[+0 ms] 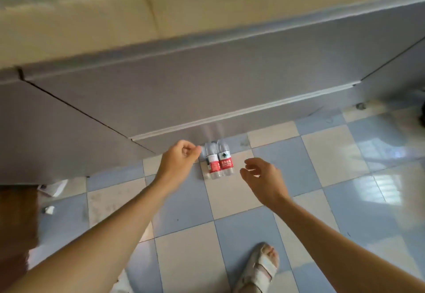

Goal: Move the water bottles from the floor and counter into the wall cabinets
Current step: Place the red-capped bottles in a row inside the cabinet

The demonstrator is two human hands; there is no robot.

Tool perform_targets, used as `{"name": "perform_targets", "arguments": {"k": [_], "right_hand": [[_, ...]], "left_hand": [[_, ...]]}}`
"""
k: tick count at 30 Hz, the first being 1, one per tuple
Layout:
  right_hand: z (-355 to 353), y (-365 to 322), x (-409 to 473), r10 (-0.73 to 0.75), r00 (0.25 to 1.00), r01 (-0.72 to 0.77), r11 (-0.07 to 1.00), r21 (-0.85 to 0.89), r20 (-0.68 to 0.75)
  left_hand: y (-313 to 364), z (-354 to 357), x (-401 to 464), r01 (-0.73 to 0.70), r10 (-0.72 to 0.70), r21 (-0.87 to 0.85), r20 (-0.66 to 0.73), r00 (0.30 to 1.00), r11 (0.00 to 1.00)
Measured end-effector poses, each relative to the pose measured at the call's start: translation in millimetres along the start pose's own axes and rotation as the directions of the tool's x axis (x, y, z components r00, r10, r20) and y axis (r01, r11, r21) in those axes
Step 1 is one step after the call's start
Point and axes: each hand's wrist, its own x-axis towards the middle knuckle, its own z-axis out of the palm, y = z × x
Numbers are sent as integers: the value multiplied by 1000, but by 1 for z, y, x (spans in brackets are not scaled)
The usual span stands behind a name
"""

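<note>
Two clear water bottles with red labels (219,161) stand side by side on the checkered floor, right against the base of the grey lower cabinet. My left hand (179,159) hovers just left of them with fingers loosely curled, holding nothing. My right hand (262,177) hangs to their right, fingers relaxed and spread, a short gap from the nearer bottle. Neither hand touches a bottle.
The grey lower cabinet fronts (207,81) run across the view under a beige counter edge (115,16). The floor tiles (333,154) are blue and white. My sandalled foot (262,267) stands at the bottom. Bits of paper scrap (49,210) lie at the left.
</note>
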Motion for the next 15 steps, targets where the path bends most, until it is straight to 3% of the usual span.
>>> {"name": "perform_targets", "arguments": {"k": [7,15], "right_hand": [[93,144,105,44,999,-42,996,-77,29],[197,248,190,26,999,-18,985,-173,44]], "left_hand": [[-133,124,111,-3,-3,159,35,999,987],[-276,217,176,4,-51,370,117,992,929]]}}
